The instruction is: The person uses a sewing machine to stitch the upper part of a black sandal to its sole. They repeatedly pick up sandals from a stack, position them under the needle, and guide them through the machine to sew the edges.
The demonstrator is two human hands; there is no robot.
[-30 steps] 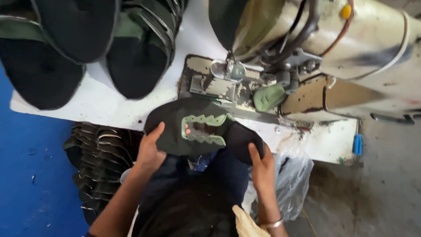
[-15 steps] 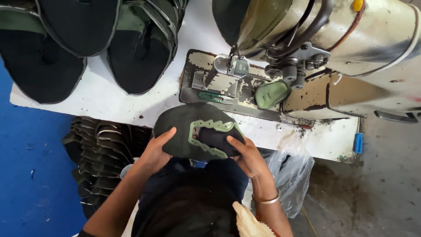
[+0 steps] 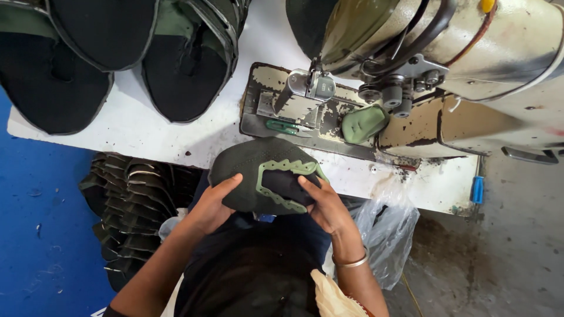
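A dark fabric shoe upper with a green stitched trim piece rests at the near edge of the white table. My left hand grips its left side, thumb on top. My right hand holds the right side with fingers over the dark centre patch. Just beyond stands the sewing machine, its needle and presser foot above the worn metal bed plate.
Stacks of dark and green shoe uppers lie at the table's far left. More stacked pieces sit below the table on the left, over a blue floor. A clear plastic bag hangs at the right.
My right hand has come up from the lower edge onto the upper's centre patch. Both hands have turned and shifted the upper slightly toward the machine.
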